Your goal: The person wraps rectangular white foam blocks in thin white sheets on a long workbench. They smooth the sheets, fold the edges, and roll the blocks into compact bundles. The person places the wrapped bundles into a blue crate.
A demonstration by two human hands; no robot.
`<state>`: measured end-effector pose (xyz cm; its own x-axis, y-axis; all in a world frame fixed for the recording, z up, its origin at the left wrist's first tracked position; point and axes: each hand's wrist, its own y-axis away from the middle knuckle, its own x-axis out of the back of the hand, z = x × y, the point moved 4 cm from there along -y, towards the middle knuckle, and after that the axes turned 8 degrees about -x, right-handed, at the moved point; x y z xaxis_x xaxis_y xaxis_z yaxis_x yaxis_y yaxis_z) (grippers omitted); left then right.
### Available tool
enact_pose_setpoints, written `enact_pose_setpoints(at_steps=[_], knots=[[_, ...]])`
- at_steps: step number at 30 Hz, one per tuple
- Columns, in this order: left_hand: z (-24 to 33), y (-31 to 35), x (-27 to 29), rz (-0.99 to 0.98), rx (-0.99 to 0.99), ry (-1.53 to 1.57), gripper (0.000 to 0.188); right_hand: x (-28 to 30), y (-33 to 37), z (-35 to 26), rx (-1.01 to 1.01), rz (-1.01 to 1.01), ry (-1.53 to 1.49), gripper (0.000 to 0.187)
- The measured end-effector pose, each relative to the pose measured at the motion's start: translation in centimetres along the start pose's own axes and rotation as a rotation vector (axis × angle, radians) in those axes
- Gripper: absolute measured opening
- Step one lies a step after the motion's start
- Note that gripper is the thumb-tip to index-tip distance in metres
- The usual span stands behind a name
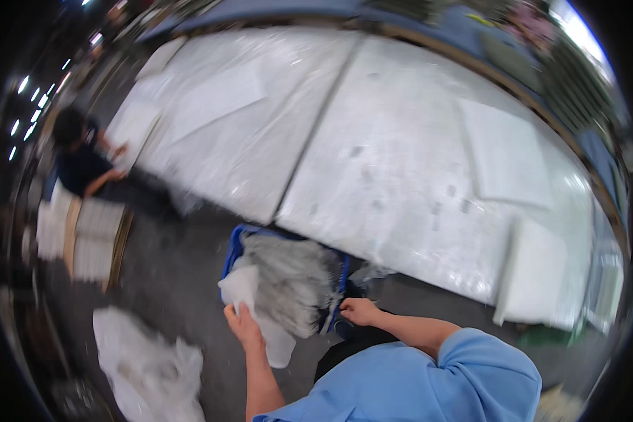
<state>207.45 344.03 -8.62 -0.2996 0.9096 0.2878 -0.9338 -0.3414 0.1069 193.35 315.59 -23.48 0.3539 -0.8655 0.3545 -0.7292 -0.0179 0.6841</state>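
My left hand (243, 325) is closed on a limp white piece of sheet material (240, 287), possibly cloth or thin foam. It hangs over the near left part of a blue plastic basket (231, 257). Inside the basket lies a heap of grey-white, crumpled soft material (288, 278), its kind too blurred to tell. My right hand (359, 311) is curled at the basket's right side, close to the rim. Whether its fingers grip the rim or something small, I cannot make out.
A large plastic-covered white table (401, 162) spans the far side, with white sheets (506, 151) and a white block (534, 271) on it. Left, a co-worker (84, 162) sits by stacked boards (95, 239). A white plastic bag (148, 366) lies on the floor.
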Motion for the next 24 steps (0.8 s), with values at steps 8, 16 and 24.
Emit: enact_pose_setpoints(at_steps=[8, 16, 24], knots=[[4.5, 1.8, -1.2, -0.265, -0.170, 0.182, 0.041, 4.7, 11.9, 9.1, -0.311, 0.423, -0.346, 0.034], [6.8, 5.9, -1.4, -0.373, -0.330, 0.020, 0.045, 8.9, 24.3, 22.8, -0.546, 0.740, -1.134, 0.019], [11.6, 13.8, -13.4, -0.551, -0.485, -0.367, 0.031, 23.2, 30.2, 33.1, -0.323, 0.834, -1.292, 0.027]])
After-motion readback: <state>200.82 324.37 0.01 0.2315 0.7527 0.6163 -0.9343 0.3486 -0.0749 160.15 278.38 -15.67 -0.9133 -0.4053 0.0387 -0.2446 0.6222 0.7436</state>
